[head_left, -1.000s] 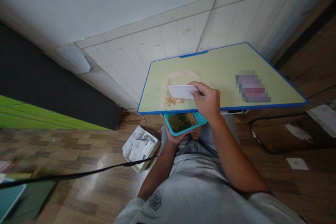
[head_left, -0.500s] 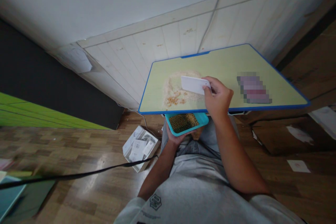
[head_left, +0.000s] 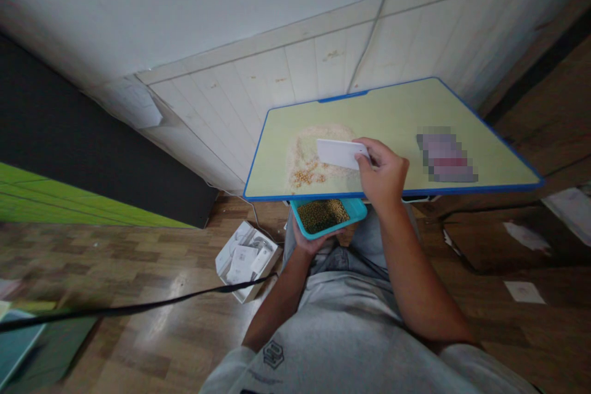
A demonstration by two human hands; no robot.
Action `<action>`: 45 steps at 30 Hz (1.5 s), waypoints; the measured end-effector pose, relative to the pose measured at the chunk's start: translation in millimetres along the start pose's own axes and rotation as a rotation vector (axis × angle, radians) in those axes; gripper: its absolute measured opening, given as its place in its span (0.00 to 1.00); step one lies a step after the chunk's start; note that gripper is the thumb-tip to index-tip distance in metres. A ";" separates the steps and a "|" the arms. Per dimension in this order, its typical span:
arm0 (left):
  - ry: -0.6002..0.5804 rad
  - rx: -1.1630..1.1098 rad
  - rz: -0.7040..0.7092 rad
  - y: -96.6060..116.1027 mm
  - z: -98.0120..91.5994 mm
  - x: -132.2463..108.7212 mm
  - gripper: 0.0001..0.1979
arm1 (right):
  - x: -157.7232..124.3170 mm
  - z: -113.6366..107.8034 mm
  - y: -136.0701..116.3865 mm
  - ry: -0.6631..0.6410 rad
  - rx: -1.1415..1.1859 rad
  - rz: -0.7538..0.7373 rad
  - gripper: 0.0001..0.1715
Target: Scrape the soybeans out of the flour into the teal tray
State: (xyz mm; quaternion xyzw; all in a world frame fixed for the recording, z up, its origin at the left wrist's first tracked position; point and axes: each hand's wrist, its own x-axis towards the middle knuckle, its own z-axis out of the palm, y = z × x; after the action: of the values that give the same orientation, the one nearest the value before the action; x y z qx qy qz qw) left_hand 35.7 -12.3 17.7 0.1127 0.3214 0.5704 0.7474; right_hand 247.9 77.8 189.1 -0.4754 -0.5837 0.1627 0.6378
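Observation:
Over the table, my right hand pinches a flat white card by its right end. Left of and below the card lie loose yellow-brown beans, with a pale, fine grain-like layer spread around them. My left hand supports a turquoise plastic tub from below, just under the table's front edge. Inside the tub are many small beans or seeds, greenish on the left and paler on the right. Most of my left fingers are hidden beneath the tub.
A blurred-out rectangular item lies on the table's right side. On the floor to the left stands an open white box with papers in it. A black strap crosses the lower left. A panelled wall borders the table's far side.
My right hand and the white card have dropped slightly towards the front of the table. The tub and my left hand look unmoved.

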 end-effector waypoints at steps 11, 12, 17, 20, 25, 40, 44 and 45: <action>-0.016 0.006 -0.005 -0.8 1.4 0.9 0.59 | -4.1 1.5 4.0 -0.032 0.040 0.024 0.22; -0.010 -0.001 -0.009 -1.0 1.4 1.1 0.60 | -4.4 2.1 4.1 -0.051 0.056 0.032 0.21; 0.018 -0.014 -0.011 -1.1 3.0 1.2 0.59 | -5.9 3.9 0.3 -0.058 0.090 0.045 0.20; -0.007 0.022 -0.008 0.1 4.1 0.2 0.58 | -6.5 4.1 -1.8 -0.037 0.076 0.038 0.21; 0.002 0.021 -0.025 4.0 6.6 -3.0 0.57 | -8.2 3.7 -2.7 -0.105 0.057 0.039 0.21; -0.039 0.038 -0.007 7.4 11.5 -6.3 0.57 | -12.8 -2.4 -5.9 -0.105 0.044 0.043 0.21; -0.032 0.054 -0.011 6.4 11.2 -6.7 0.59 | -10.1 -7.4 -3.9 -0.036 0.017 0.021 0.22; -0.029 0.055 -0.009 6.1 11.3 -6.5 0.59 | -9.6 -8.4 -3.1 -0.022 0.013 0.016 0.22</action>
State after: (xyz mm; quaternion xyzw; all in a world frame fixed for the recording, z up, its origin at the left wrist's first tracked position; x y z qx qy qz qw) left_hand 36.9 -14.1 31.9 0.1400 0.3268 0.5563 0.7511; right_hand 251.9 65.4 187.0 -0.4740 -0.5859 0.1766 0.6331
